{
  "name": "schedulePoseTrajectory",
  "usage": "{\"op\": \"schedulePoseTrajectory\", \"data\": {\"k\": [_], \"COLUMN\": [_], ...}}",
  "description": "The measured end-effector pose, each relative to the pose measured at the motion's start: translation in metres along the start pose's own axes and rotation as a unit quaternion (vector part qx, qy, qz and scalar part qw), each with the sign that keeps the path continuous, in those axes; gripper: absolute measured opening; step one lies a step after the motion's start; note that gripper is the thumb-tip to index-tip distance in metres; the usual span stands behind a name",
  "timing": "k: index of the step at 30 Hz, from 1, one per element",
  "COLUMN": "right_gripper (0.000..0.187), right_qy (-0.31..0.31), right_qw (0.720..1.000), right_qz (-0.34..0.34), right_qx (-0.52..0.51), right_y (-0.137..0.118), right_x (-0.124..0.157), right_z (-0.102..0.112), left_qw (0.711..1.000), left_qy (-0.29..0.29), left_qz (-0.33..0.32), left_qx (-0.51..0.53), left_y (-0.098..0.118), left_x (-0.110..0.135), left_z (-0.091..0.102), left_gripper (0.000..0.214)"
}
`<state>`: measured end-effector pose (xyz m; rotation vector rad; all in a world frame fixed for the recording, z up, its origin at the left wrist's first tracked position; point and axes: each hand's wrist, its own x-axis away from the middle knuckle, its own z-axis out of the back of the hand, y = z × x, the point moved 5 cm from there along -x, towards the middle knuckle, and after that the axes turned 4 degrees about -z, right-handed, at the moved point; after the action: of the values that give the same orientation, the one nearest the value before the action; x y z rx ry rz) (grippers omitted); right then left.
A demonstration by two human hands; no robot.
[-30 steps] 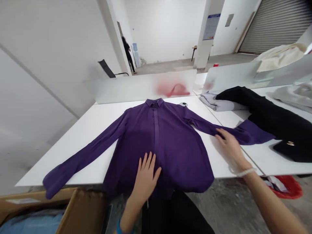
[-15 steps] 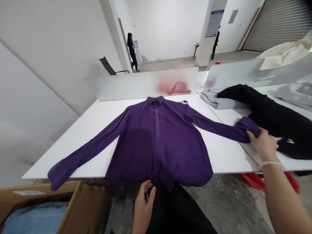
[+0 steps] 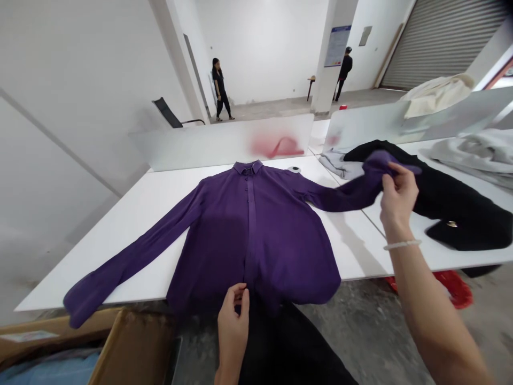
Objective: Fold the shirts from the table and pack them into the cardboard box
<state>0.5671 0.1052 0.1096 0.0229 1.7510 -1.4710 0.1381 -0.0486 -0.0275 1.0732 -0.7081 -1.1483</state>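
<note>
A purple long-sleeved shirt (image 3: 288, 235) lies front up on a white table (image 3: 156, 195), its collar at the far side. The hem and the cuff of the sleeve on the left hang over the near edge. My right hand (image 3: 398, 190) is closed on the cuff of the sleeve on the right and holds it raised above the tabletop. My left hand (image 3: 234, 307) is at the bottom of the shirt's button placket, thumb and forefinger drawn together. Whether fabric is between those fingertips cannot be made out.
Black clothing (image 3: 460, 203) with a metal piece lies on the right. A grey folded garment (image 3: 340, 163) lies behind it. A frosted divider (image 3: 224, 141) lines the back. A cardboard box (image 3: 136, 342) stands at the lower left, a red basin (image 3: 452, 289) under the table. Two people are in the background.
My right hand has lifted the shirt cuff up and inward from the tabletop. The thumb and forefinger of my left hand have come closer together near the hem. The view has shifted slightly.
</note>
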Motion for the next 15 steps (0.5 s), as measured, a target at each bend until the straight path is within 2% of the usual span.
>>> {"op": "schedulePoseTrajectory", "data": {"k": [2,3,4,5,7,9,10,11,13,15], "right_gripper": [0.034,0.032,0.029,0.029,0.032,0.035,0.035,0.035,0.034,0.033], "right_qy": [-0.067,-0.127,-0.211,-0.311,-0.496,-0.606,-0.636,-0.654,-0.669,-0.669], "right_qw": [0.995,0.986,0.965,0.929,0.807,0.686,0.646,0.622,0.608,0.617], "right_qz": [0.062,0.098,0.145,0.195,0.318,0.401,0.422,0.431,0.428,0.412], "right_qx": [-0.045,-0.053,-0.058,-0.051,-0.034,-0.022,-0.015,-0.007,0.012,0.032], "right_y": [-0.056,-0.083,-0.109,-0.131,-0.158,-0.159,-0.153,-0.144,-0.124,-0.106], "right_x": [0.019,0.034,0.054,0.079,0.139,0.195,0.217,0.235,0.258,0.264], "right_z": [-0.023,-0.036,-0.05,-0.063,-0.082,-0.089,-0.089,-0.088,-0.085,-0.081], "left_qw": [0.998,0.994,0.986,0.976,0.944,0.909,0.896,0.888,0.883,0.891], "left_qy": [-0.01,-0.017,-0.02,-0.018,-0.001,0.014,0.015,0.013,0.007,0.0], "left_qz": [0.032,0.053,0.076,0.1,0.141,0.168,0.179,0.189,0.208,0.212], "left_qx": [0.057,0.097,0.144,0.194,0.298,0.38,0.405,0.42,0.422,0.4], "left_y": [-0.004,-0.006,-0.007,-0.008,-0.007,-0.005,-0.005,-0.006,-0.011,-0.018], "left_x": [0.0,-0.001,-0.002,-0.004,-0.01,-0.019,-0.022,-0.026,-0.029,-0.028], "left_z": [-0.002,-0.004,-0.004,-0.004,-0.001,0.003,0.005,0.007,0.011,0.016], "left_gripper": [0.042,0.045,0.048,0.051,0.059,0.062,0.061,0.058,0.053,0.054]}}
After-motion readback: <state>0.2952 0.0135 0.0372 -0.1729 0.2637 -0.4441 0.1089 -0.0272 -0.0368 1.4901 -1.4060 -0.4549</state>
